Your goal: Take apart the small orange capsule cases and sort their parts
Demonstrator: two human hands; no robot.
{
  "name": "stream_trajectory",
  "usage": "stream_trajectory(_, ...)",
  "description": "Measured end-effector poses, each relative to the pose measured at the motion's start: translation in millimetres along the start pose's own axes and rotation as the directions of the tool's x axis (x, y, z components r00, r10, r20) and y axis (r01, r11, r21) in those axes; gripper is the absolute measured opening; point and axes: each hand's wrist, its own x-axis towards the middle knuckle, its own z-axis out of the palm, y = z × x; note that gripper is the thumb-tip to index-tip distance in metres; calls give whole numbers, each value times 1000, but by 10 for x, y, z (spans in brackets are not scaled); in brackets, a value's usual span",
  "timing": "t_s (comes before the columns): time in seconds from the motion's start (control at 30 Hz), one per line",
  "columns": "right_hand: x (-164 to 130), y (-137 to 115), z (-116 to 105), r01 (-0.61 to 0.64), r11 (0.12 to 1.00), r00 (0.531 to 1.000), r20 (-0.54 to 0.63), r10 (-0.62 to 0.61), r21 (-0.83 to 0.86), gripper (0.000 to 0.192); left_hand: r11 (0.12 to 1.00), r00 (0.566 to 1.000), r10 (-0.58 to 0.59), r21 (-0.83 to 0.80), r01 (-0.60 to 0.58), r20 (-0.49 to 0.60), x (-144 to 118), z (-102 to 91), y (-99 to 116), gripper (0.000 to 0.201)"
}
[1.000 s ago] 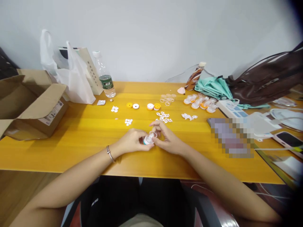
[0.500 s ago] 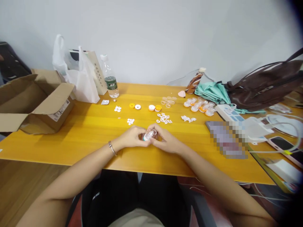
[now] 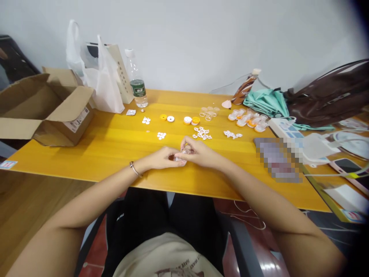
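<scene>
Close together above the near part of the table, my left hand [image 3: 165,157] and my right hand [image 3: 199,152] are both closed around a small clear plastic piece [image 3: 181,155]. Fingers cover much of it, so its full shape is hidden. Just beyond the hands lie white openwork pieces [image 3: 203,133] and small white discs [image 3: 161,135]. Farther back are white and yellow round caps [image 3: 187,120], clear rings [image 3: 208,113] and more small white pieces [image 3: 146,120]. To the right sit several clear domed pieces with orange and white bases [image 3: 248,119].
An open cardboard box [image 3: 57,115] stands at left, beside a white plastic bag [image 3: 105,88] and a water bottle [image 3: 138,86]. At right are a brown drink bottle [image 3: 245,89], teal cloth [image 3: 263,102], dark bag [image 3: 325,96], blurred-out flat object [image 3: 276,159] and power strip [image 3: 285,134].
My right fingers have shifted over the top of the clear piece, and its teal edge no longer shows. The view has tilted down, so the table sits higher in the picture.
</scene>
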Motion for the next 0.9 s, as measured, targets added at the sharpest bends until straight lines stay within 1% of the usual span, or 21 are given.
stream_trajectory(0.07, 11, 22, 23, 49, 998, 998, 27, -50, 30, 22, 1000, 1000, 13, -6, -13, -3, -14, 18, -44, 29)
stream_trajectory(0.13, 5, 33, 39, 94, 995, 995, 31, -95, 30, 26, 1000, 1000, 30, -3, -30, -3, -15, 32, -81, 29)
stream_trajectory(0.23, -20, 47, 72, 81, 996, 997, 4, -81, -25, 30, 998, 999, 54, 13, -53, -8, -6, 46, -108, 32)
stream_trajectory(0.3, -35, 64, 96, 72, 996, 997, -17, -73, -46, 27, 998, 998, 54, 20, -54, -12, 0, 52, -109, 33)
stream_trajectory(0.37, -47, 88, 109, 111, 993, 994, -13, -111, -38, 20, 998, 999, 47, 38, -46, -15, 3, 55, -106, 33)
stream_trajectory(0.43, -55, 114, 100, 162, 986, 987, 8, -162, -29, 18, 997, 998, 56, 62, -55, -8, 1, 51, -101, 34)
stream_trajectory(0.6, -62, 162, 56, 268, 963, 963, 39, -267, -11, 19, 991, 996, 81, 101, -83, 26, -13, 30, -87, 34)
stream_trajectory(0.67, -64, 160, 55, 285, 958, 958, 42, -285, 6, 20, 990, 996, 88, 106, -90, 28, -15, 29, -84, 34)
stream_trajectory(0.73, -71, 146, 39, 271, 962, 962, 37, -271, 17, 21, 990, 996, 86, 108, -89, 33, -14, 35, -82, 34)
stream_trajectory(0.8, -81, 144, -30, 240, 970, 971, -9, -240, 36, 23, 990, 997, 71, 118, -74, 29, -13, 43, -79, 35)
stream_trajectory(0.83, -86, 161, -95, 224, 973, 973, -71, -220, 52, 25, 990, 998, 66, 124, -68, 21, -12, 46, -77, 36)
stream_trajectory(0.87, -91, 195, -181, 205, 976, 967, -169, -192, 68, 27, 989, 998, 63, 130, -64, 13, -12, 49, -73, 36)
stream_trajectory(0.9, -95, 251, -286, 179, 981, 944, -295, -148, 79, 28, 989, 998, 64, 137, -64, 6, -12, 50, -68, 36)
